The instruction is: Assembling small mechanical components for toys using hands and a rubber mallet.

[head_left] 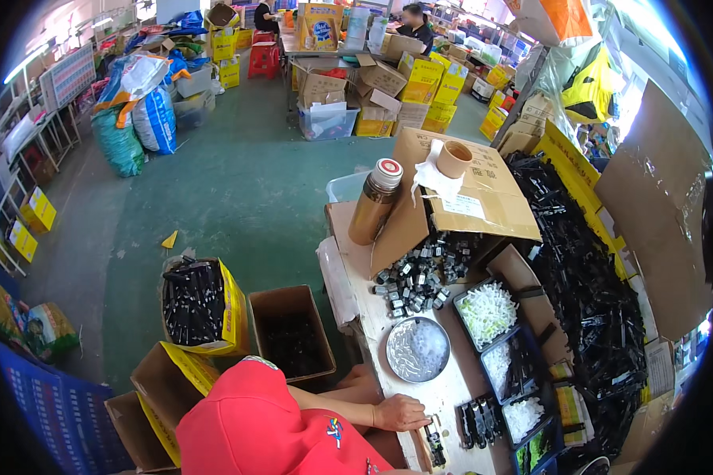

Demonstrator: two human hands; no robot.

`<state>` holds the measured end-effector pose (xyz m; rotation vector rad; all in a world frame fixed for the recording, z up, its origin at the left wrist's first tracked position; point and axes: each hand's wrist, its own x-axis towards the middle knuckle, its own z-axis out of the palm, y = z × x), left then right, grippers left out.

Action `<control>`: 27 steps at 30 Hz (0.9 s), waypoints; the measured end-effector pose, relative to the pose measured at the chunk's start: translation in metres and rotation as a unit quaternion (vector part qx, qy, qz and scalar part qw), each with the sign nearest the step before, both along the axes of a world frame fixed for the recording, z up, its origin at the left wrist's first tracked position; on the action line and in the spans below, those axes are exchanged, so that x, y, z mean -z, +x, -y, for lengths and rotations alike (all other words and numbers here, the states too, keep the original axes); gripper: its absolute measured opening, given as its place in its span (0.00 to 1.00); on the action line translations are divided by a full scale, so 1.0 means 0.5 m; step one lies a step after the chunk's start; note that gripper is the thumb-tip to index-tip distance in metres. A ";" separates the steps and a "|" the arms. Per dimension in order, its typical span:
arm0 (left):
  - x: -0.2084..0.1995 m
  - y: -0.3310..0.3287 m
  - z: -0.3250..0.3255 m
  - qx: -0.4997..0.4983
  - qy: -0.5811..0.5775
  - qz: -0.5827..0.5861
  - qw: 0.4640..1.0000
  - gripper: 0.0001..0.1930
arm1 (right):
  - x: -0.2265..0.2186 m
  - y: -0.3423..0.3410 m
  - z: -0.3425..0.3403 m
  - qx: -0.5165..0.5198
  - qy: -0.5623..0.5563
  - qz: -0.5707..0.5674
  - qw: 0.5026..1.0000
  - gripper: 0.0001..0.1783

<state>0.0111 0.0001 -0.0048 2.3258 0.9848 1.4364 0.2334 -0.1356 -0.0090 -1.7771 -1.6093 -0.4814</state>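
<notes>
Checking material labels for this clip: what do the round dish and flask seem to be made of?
Dish: probably metal, from its grey, shiny rim. Flask: likely metal, glossy brown, judging by highlights on its body; plastic is possible.

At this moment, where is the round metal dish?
In the head view, right of centre, the dish is on the table, below the heap of small parts and left of the uppermost white-filled tray.

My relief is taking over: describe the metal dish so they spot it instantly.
Find the cardboard box beside the brown flask on the worktable. A pile of small metal pieces lies at its open end, and below that pile in the picture sits the metal dish. Unlike the rectangular dark trays to its right, it is round and silvery.
</notes>
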 end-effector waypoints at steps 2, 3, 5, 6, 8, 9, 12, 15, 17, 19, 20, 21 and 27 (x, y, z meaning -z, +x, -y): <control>-0.004 -0.001 -0.004 -0.009 0.018 0.008 1.000 0.13 | 0.001 -0.001 -0.004 -0.021 0.029 0.021 0.999 0.18; -0.006 -0.001 -0.004 -0.002 0.017 0.010 1.000 0.13 | 0.001 -0.001 -0.006 -0.031 0.043 0.031 0.998 0.18; -0.001 -0.001 -0.004 -0.001 0.010 0.009 1.000 0.13 | 0.012 0.023 -0.023 -0.050 0.071 0.053 0.995 0.18; -0.001 -0.001 -0.003 -0.001 0.010 0.009 1.000 0.13 | 0.017 0.035 -0.032 -0.060 0.085 0.063 0.993 0.18; -0.003 -0.002 0.004 0.001 -0.017 -0.006 1.000 0.13 | 0.023 0.101 -0.113 -0.307 0.370 0.264 0.836 0.19; -0.003 -0.002 0.007 0.000 -0.019 -0.007 1.000 0.13 | 0.026 0.085 -0.082 -0.309 0.370 0.262 0.836 0.19; 0.000 0.002 0.002 0.003 -0.009 -0.002 1.000 0.13 | 0.011 0.052 -0.055 -0.066 0.091 0.054 0.992 0.19; 0.000 0.000 0.003 0.004 -0.014 -0.006 1.000 0.13 | 0.039 0.110 -0.113 -0.309 0.362 0.251 0.843 0.20; -0.003 -0.003 0.003 0.000 -0.013 -0.004 1.000 0.13 | 0.022 0.104 -0.113 -0.307 0.360 0.269 0.839 0.21; 0.000 -0.004 0.003 -0.003 -0.012 -0.001 1.000 0.13 | -0.014 0.013 -0.036 -0.068 0.073 0.049 0.994 0.21; 0.002 -0.003 0.000 0.003 -0.008 -0.005 1.000 0.13 | -0.016 0.011 -0.031 -0.066 0.073 0.052 0.994 0.21; 0.003 -0.002 0.000 0.006 -0.006 -0.008 1.000 0.13 | -0.019 0.010 -0.027 -0.052 0.055 0.044 0.996 0.21; 0.002 -0.002 -0.002 0.004 -0.005 -0.011 1.000 0.13 | -0.017 -0.004 -0.024 0.030 -0.048 -0.018 0.998 0.20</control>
